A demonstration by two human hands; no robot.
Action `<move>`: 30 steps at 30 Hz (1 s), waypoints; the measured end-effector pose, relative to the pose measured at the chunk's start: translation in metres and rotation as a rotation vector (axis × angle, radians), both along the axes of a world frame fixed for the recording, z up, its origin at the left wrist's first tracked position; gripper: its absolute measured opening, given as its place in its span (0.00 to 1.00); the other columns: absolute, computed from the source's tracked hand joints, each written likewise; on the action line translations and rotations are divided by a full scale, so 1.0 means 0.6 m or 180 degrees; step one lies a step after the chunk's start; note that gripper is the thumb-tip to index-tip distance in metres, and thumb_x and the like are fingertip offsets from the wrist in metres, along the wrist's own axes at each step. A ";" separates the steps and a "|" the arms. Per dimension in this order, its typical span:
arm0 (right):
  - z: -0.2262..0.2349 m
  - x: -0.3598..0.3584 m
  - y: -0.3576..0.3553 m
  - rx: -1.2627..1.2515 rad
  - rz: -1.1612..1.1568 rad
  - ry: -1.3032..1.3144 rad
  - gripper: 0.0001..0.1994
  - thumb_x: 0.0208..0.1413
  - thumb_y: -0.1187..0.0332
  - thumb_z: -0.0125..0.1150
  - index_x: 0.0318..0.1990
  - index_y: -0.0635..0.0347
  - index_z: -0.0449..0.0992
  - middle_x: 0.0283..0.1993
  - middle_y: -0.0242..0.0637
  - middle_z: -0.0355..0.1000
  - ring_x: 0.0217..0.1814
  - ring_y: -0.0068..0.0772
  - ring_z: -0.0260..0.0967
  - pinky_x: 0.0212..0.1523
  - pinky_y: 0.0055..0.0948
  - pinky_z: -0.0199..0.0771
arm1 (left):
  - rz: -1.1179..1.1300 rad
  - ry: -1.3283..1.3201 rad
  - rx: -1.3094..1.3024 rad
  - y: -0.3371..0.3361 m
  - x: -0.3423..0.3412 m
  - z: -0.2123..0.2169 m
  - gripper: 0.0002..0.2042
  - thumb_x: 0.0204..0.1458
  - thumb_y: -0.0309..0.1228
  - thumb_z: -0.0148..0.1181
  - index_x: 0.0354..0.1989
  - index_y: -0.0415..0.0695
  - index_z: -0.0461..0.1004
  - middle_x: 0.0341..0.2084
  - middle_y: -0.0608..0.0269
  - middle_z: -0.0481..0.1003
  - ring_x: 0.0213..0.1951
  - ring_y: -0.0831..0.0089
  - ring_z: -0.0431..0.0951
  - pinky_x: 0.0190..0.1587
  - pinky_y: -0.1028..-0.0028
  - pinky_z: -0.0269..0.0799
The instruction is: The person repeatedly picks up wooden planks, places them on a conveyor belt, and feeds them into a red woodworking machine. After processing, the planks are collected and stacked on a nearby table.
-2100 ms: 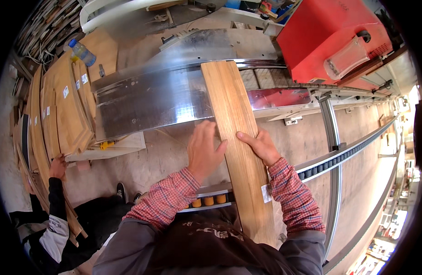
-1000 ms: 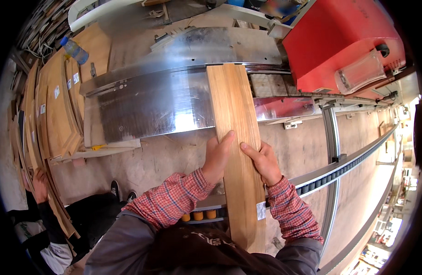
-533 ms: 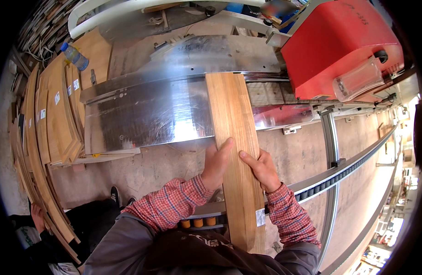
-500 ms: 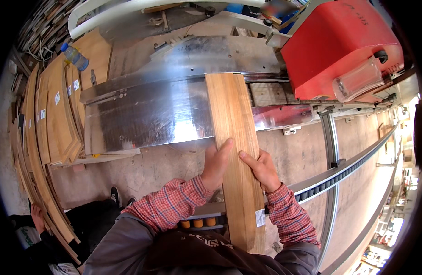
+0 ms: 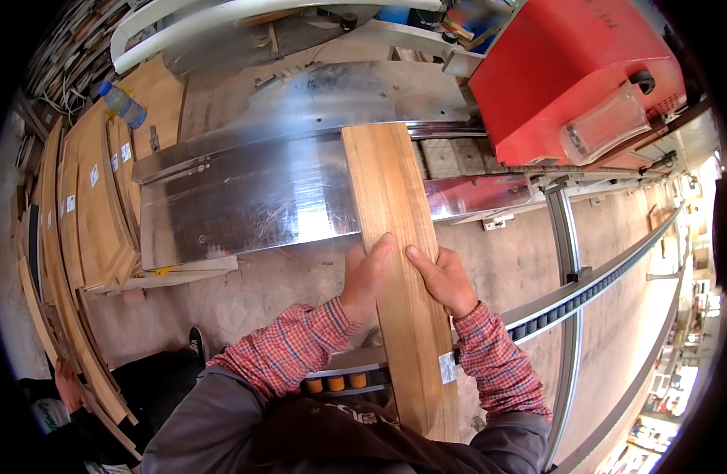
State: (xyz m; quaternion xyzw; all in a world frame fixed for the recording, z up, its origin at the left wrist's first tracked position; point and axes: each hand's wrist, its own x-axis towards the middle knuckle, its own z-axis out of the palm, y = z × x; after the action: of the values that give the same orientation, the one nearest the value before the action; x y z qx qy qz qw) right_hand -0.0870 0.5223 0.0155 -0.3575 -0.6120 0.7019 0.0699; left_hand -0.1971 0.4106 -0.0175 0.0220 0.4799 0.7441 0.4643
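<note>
Both hands flat on a long wooden plank [image 5: 399, 261] lying near-to-far down the middle. Left hand [image 5: 363, 276] on its left edge, fingers spread over the top; right hand [image 5: 442, 278] on its right side, palm down. Neither grip closed round it, just pressing. White label [image 5: 447, 367] on plank's near right edge. Orange rollers [image 5: 332, 384] under near end. Far end rests on shiny metal machine bed [image 5: 253, 197], touching red machine housing [image 5: 569, 71] far right. Stacked wood panels [image 5: 95, 205] left; plastic bottle [image 5: 122, 104] far left.
</note>
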 end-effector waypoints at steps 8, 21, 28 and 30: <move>0.004 0.017 0.012 0.0046 0.0288 -0.0088 0.22 0.69 0.57 0.51 0.55 0.71 0.74 0.47 0.38 0.78 0.48 0.22 0.72 0.49 0.27 0.73 | -0.0070 0.0053 -0.0111 -0.004 0.002 -0.010 0.19 0.63 0.37 0.54 0.50 0.31 0.74 0.43 0.54 0.79 0.41 0.70 0.81 0.42 0.72 0.77; -0.008 0.020 0.021 0.1123 0.0620 -0.0146 0.23 0.70 0.55 0.50 0.59 0.69 0.70 0.48 0.38 0.77 0.47 0.28 0.74 0.50 0.30 0.73 | -0.0479 -0.0258 -0.0104 0.000 -0.023 0.020 0.19 0.59 0.34 0.60 0.53 0.31 0.74 0.46 0.54 0.79 0.45 0.69 0.80 0.46 0.70 0.76; 0.001 0.051 -0.020 -0.0319 0.0160 -0.0147 0.22 0.67 0.59 0.56 0.58 0.70 0.71 0.50 0.36 0.76 0.49 0.22 0.71 0.51 0.27 0.73 | -0.0377 -0.0131 -0.0126 -0.007 -0.021 0.014 0.19 0.58 0.34 0.61 0.51 0.31 0.75 0.44 0.54 0.79 0.44 0.69 0.80 0.45 0.70 0.76; 0.006 0.046 -0.021 -0.0274 0.0070 -0.0124 0.22 0.67 0.59 0.57 0.58 0.71 0.70 0.50 0.37 0.76 0.49 0.22 0.71 0.50 0.26 0.73 | -0.0331 -0.0025 -0.0165 -0.005 -0.017 0.012 0.19 0.58 0.34 0.61 0.51 0.31 0.75 0.43 0.54 0.79 0.43 0.69 0.81 0.44 0.71 0.76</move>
State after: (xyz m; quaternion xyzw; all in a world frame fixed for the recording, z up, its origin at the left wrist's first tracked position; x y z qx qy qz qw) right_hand -0.0591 0.5098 0.0193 -0.3670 -0.5864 0.7213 0.0347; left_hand -0.2070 0.4074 -0.0104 0.0320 0.4954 0.7063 0.5047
